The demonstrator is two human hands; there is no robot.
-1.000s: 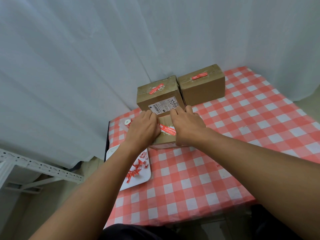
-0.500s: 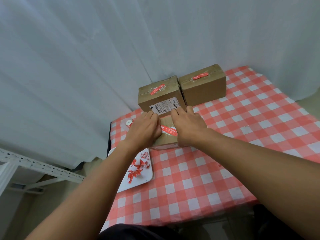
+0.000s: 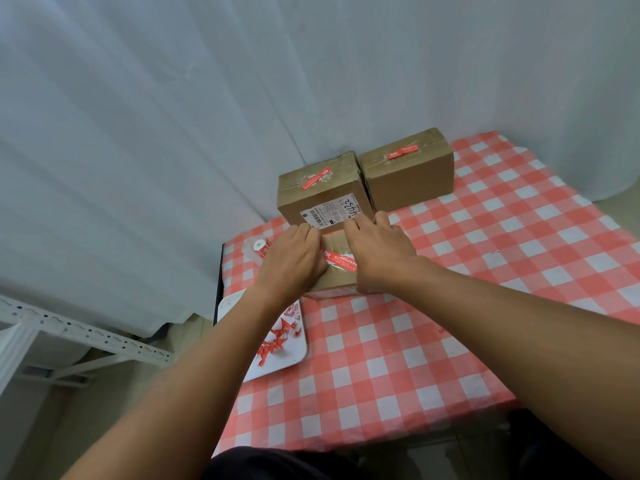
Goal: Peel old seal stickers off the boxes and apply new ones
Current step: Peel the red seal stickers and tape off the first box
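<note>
A small brown box (image 3: 337, 278) sits near the table's left side with a red seal sticker (image 3: 341, 260) across its top. My left hand (image 3: 291, 261) lies over the box's left part and my right hand (image 3: 379, 251) over its right part, fingers stretched forward and flat on the top. Only the strip of box between the hands shows. Behind it stand two larger brown boxes, one (image 3: 322, 195) with a white shipping label and a red sticker (image 3: 316, 178), the other (image 3: 410, 171) with a red sticker (image 3: 403, 151) on top.
A white tray (image 3: 298, 355) holding several peeled red sticker scraps (image 3: 277, 341) lies at the table's left edge, partly under my left forearm. A sticker roll (image 3: 259, 247) lies left of the hands. The red-checked tablecloth (image 3: 467, 306) spreads to the right. White curtain behind; a metal rack (image 3: 69, 334) lower left.
Both hands stay pressed on the small box; the view has shifted slightly, nothing else moved.
</note>
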